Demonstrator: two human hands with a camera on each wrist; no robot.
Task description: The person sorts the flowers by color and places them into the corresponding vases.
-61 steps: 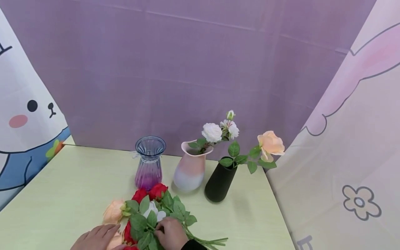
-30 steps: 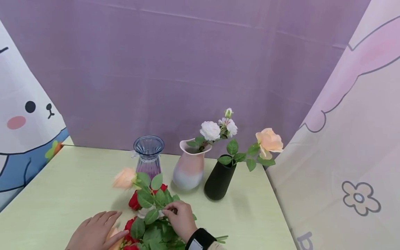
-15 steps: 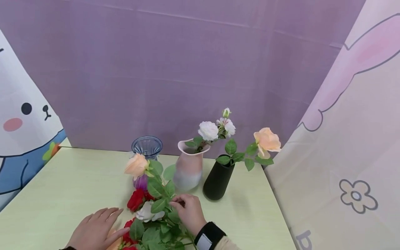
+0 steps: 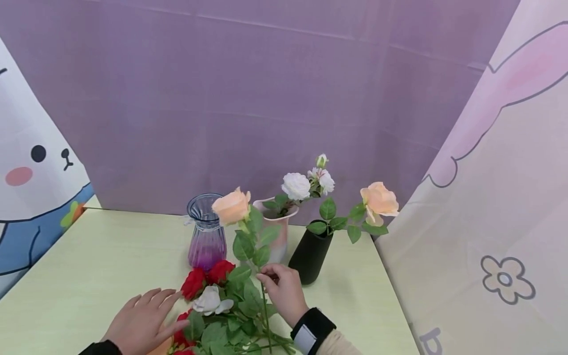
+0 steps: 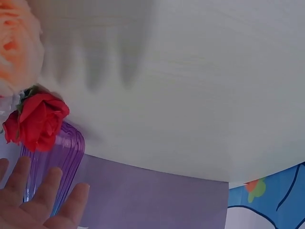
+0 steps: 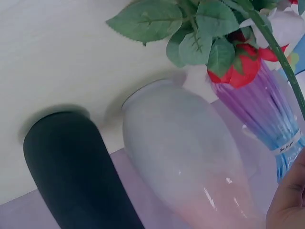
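Peach rose (image 4: 231,207) stem apparently pinched by right hand (image 4: 284,291).

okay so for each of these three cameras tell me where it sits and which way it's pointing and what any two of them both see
Head: sits above, facing forward and down at the pale green table; left hand lies flat, right hand pinches the peach rose stem.
Left wrist: low by the table, looking out past its own fingertips at a red rose.
Right wrist: low, facing the matte black vase and pink-white ceramic vase; palm edge shows.
Shared: all see the ribbed purple glass vase.
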